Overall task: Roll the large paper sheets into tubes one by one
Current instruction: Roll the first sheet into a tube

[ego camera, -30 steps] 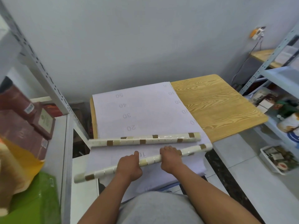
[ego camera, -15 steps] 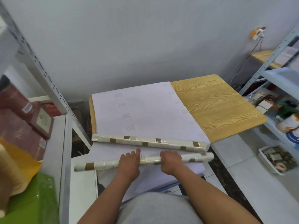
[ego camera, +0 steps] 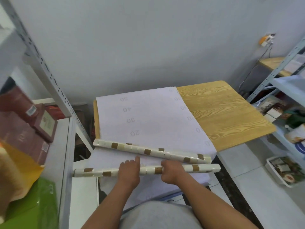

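Observation:
A stack of large white paper sheets (ego camera: 148, 116) with faint printed numbers covers the left part of a wooden table (ego camera: 222, 113) and hangs over its near edge. Two rolled tubes with a cream and brown tile pattern lie across the sheets. The far tube (ego camera: 151, 152) slants down to the right, untouched. The near tube (ego camera: 148, 170) lies almost level. My left hand (ego camera: 129, 172) rests on top of the near tube with its fingers stretched forward. My right hand (ego camera: 171, 171) grips the same tube, fingers curled over it.
A white metal rack (ego camera: 66, 146) stands at the left with dark red boxes (ego camera: 24, 123) and a green and yellow bag (ego camera: 28, 195). Another shelf unit (ego camera: 290, 90) with packets fills the right side. A white tray (ego camera: 283, 172) sits on the tiled floor.
The near tube has turned from slanted to nearly level under my hands. The far tube has tilted, its right end now lower and closer to the near tube.

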